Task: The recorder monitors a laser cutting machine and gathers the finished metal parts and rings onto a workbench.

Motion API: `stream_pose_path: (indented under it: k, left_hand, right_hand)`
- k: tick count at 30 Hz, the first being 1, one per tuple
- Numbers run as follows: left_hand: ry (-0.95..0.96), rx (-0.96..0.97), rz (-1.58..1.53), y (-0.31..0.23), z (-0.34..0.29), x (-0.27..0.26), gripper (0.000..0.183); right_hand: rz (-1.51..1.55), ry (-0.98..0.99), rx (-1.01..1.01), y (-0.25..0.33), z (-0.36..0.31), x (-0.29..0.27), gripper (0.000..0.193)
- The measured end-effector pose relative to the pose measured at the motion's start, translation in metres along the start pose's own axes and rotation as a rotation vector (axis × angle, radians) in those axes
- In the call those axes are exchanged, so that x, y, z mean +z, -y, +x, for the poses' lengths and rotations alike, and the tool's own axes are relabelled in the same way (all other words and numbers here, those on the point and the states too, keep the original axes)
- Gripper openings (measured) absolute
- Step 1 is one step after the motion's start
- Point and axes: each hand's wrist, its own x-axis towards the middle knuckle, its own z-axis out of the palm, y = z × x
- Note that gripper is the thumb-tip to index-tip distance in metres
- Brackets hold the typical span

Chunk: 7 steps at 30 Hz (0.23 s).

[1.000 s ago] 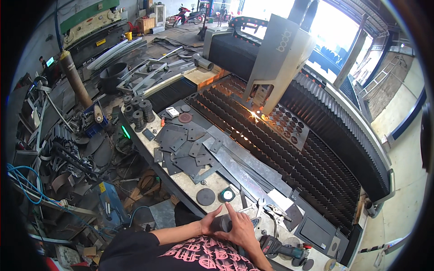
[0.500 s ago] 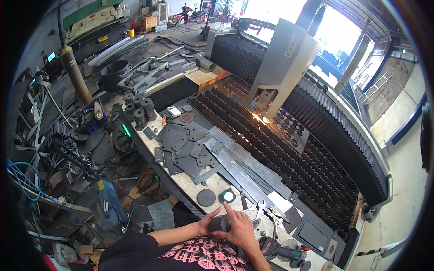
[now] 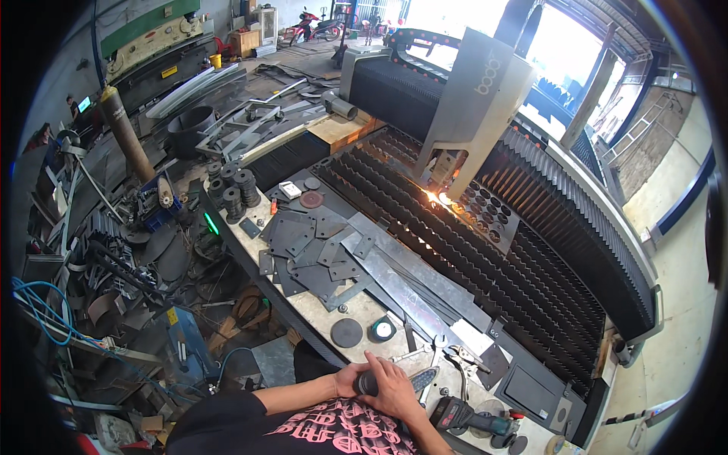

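Close to my body, at the table's near edge, both hands are closed round a short stack of dark round metal discs (image 3: 367,384). My left hand (image 3: 348,378) cups it from the left side. My right hand (image 3: 393,390) wraps over it from the right, its fingers covering much of the stack. Just beyond them on the table lie a single dark disc (image 3: 346,333) and a round tape measure (image 3: 382,328) with a white face. To the right of my right hand are a wrench (image 3: 437,351), pliers (image 3: 465,358) and a cordless angle grinder (image 3: 476,419).
Flat dark metal plates (image 3: 303,246) cover the table's middle, with stacks of discs (image 3: 233,193) at its far left corner. Beyond, a laser cutting machine (image 3: 474,106) throws sparks over its slatted bed (image 3: 485,280). Scrap metal (image 3: 114,250) crowds the floor at left.
My hands have shifted slightly left, still round the stack, and my right fingers lie further over it. The sparks at the cutting head have changed shape and grown brighter.
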Motion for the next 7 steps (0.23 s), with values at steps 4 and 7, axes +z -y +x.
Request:
stream_pose_path:
  k: [4, 7]
  left_hand:
    - [-0.092, 0.013, 0.018, 0.0052, 0.0012, -0.004, 0.043]
    - [-0.009, -0.028, -0.043, 0.0033, 0.0025, -0.0089, 0.046]
  right_hand:
    - [-0.014, -0.024, -0.015, -0.0021, -0.004, 0.0061, 0.106]
    - [-0.076, 0.026, -0.013, -0.0054, -0.0047, 0.0068, 0.107]
